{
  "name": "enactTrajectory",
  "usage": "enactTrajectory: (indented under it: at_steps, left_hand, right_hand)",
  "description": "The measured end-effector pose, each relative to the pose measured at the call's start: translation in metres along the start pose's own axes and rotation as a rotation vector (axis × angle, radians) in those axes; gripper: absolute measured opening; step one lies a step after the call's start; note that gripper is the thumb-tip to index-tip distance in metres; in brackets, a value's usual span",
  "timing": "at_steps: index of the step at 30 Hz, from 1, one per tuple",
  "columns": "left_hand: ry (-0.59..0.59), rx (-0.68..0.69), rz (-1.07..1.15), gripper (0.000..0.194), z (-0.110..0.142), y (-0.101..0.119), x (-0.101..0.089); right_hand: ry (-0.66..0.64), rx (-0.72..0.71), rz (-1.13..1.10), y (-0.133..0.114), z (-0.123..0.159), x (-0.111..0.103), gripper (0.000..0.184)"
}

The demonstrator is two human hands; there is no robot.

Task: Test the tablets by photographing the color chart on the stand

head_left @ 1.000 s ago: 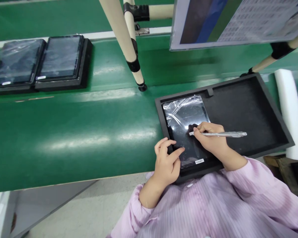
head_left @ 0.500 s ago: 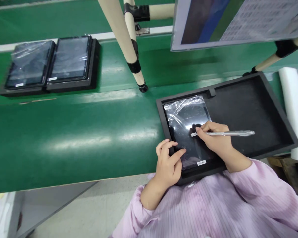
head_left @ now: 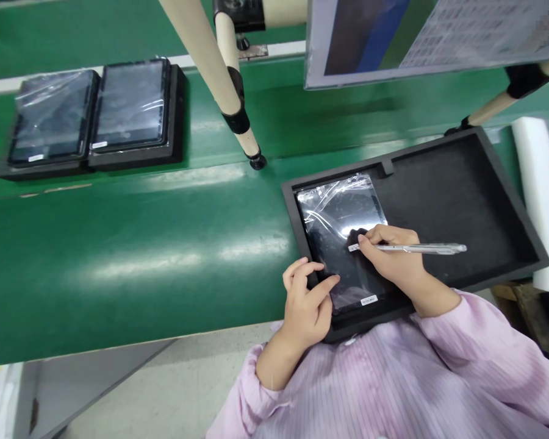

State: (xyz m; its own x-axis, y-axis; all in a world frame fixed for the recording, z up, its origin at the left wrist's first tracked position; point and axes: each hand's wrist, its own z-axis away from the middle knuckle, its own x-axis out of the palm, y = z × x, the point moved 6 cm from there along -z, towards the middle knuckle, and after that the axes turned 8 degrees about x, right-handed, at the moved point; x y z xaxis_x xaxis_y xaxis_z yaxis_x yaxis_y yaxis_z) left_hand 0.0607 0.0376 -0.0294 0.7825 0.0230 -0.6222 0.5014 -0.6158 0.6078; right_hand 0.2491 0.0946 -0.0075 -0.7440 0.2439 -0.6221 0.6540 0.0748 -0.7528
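Note:
A black-framed screen panel (head_left: 348,268) under clear film lies in the left part of a black foam tray (head_left: 439,272), with a small white label (head_left: 369,300) at its lower edge. My right hand (head_left: 393,253) is closed around a slim silver and clear pen (head_left: 439,249) held over the panel's middle. A small white tag shows at the pen's left end; whether it touches the film I cannot tell. At the tray's left edge rests my left hand (head_left: 306,299), fingers apart, with some fingertips over the panel's border.
Two film-covered panels (head_left: 52,119) on black foam blocks sit at the upper left of the green bench (head_left: 165,225). Cream pipe legs (head_left: 215,79) stand behind the tray, beneath a hanging printed sheet (head_left: 393,36). A white foam roll (head_left: 542,201) lies at the right.
The view has shifted slightly, so most things appear a little further left. Both hands keep nearly the same pose over the panel and tray.

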Motion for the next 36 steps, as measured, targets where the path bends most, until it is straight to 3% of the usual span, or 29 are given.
enactTrajectory:
  at_steps: [8,36]
  left_hand:
    - [0.000,0.015,-0.008,0.036,-0.0019,0.0017,-0.0015]
    - [-0.013,-0.001,-0.011,0.036,0.0036,0.0010,-0.0085]
  right_hand:
    - [-0.007,-0.057,0.002,-0.0023,0.0011,-0.0001,0.034]
    - [0.049,-0.019,0.012,-0.0071,0.0047,-0.0002,0.034]
